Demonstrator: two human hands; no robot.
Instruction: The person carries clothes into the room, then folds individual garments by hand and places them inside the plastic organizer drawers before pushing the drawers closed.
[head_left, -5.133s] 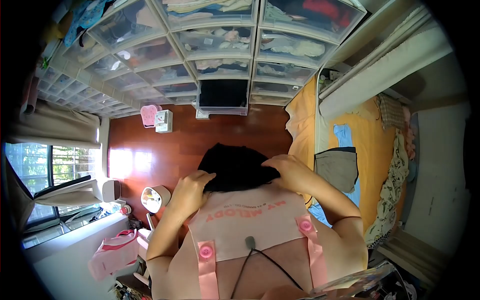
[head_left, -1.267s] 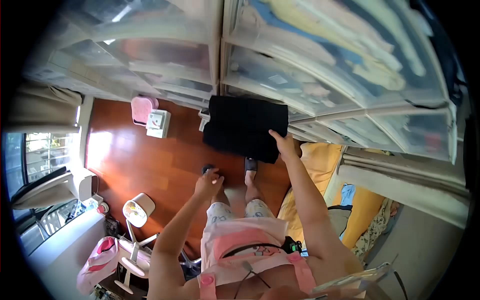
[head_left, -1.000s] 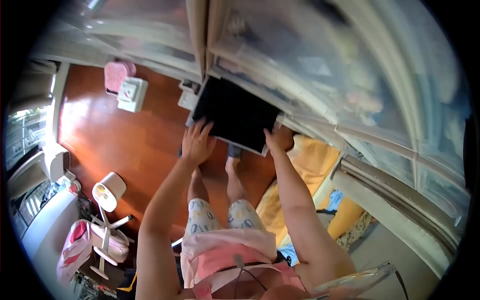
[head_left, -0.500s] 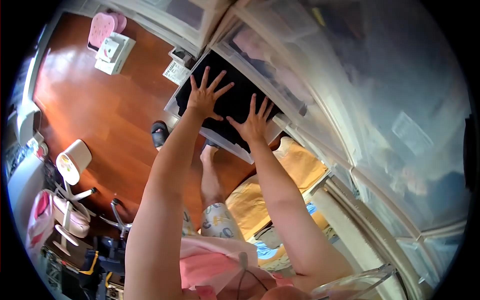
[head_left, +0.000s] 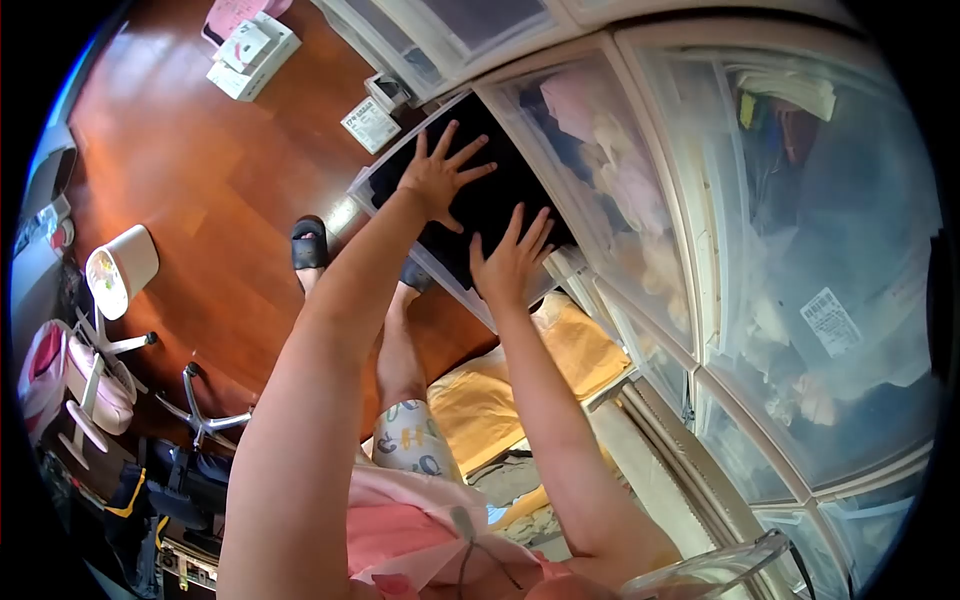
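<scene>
Black folded cloth (head_left: 522, 168) fills a pulled-out translucent plastic drawer (head_left: 458, 287) low in a drawer unit. My left hand (head_left: 440, 180) lies on the cloth with its fingers spread, toward the drawer's far-left side. Nearer the right end, my right hand (head_left: 510, 262) rests on the same cloth, fingers stretched and apart. Neither hand grips anything. Part of the cloth is hidden beneath my hands.
Closed translucent drawers (head_left: 620, 200) with clothes inside rise on the right. A brown paper bag (head_left: 480, 400) stands below my right forearm. White boxes (head_left: 253, 60) and a white bin (head_left: 122, 270) are on the wooden floor; a slippered foot (head_left: 309, 245) is near the drawer.
The view has turned, bringing more of the right-hand drawers into sight. Both hands stay spread on the black cloth; the right fingers are slightly closer together.
</scene>
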